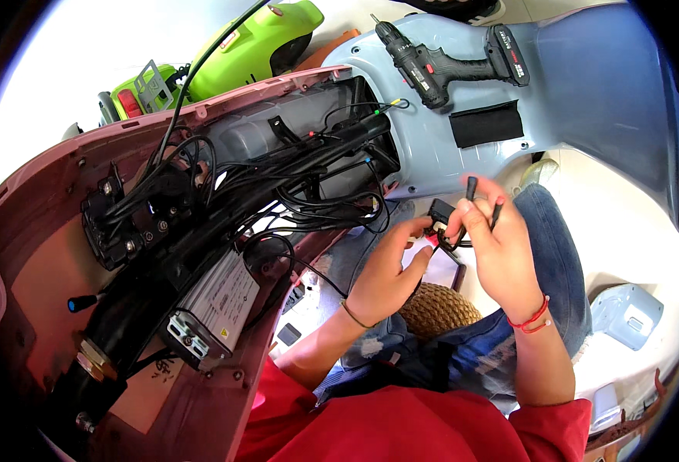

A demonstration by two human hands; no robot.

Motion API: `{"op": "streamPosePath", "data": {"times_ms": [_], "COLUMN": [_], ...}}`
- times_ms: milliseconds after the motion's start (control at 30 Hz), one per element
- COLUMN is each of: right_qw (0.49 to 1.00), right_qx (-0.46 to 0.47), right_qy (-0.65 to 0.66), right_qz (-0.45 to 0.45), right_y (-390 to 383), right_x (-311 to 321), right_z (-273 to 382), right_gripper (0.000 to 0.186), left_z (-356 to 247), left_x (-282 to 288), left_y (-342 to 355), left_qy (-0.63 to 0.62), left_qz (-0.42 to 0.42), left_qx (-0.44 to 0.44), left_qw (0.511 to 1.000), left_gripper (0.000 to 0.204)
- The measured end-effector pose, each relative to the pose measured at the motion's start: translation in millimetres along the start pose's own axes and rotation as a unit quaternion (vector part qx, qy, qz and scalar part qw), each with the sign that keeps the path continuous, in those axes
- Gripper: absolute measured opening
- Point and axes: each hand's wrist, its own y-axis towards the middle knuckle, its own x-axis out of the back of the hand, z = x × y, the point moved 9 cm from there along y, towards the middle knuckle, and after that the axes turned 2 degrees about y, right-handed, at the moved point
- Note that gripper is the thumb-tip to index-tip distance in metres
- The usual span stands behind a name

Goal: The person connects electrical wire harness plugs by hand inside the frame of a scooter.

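Note:
My right hand [495, 252] is closed around thin black cables, whose capped plug ends [472, 187] stick up past the fingers. Close beside it, my left hand [389, 271] pinches the same bundle of wires, near a small black connector block [441, 210]. A bit of red shows between the hands, too small to make out. From the left hand a black cable [320, 274] runs left toward the opened pink scooter body [85, 146]. Inside that body lie a black frame tube [135, 289], coiled wiring [339, 208] and a silver finned controller box [214, 308].
A black cordless drill [439, 68] and a black rectangular pad [487, 123] rest on a light blue body panel [586, 85]. A bright green scooter [258, 42] stands behind. Below my hands is a woven stool [438, 312]; a pale blue plastic part [627, 316] lies on the right.

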Motion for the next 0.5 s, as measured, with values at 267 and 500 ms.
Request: {"op": "streamPosePath", "data": {"times_ms": [267,500], "right_qw": [0.995,0.991], "right_qx": [0.005,0.028], "right_qy": [-0.095,-0.127], "right_qz": [0.037,0.023], "right_y": [-1.5,-0.7], "right_x": [-16.9,-11.9], "right_z": [15.4,19.2], "right_gripper": [0.024,0.024], "left_z": [-32.8,-12.2], "left_x": [13.7,42.3], "left_y": [27.1,81.1], "left_qy": [0.408,0.582], "left_qz": [-0.070,-0.130], "left_qx": [-0.130,-0.027], "left_qw": [0.901,0.802], "left_gripper": [0.032,0.032]}}
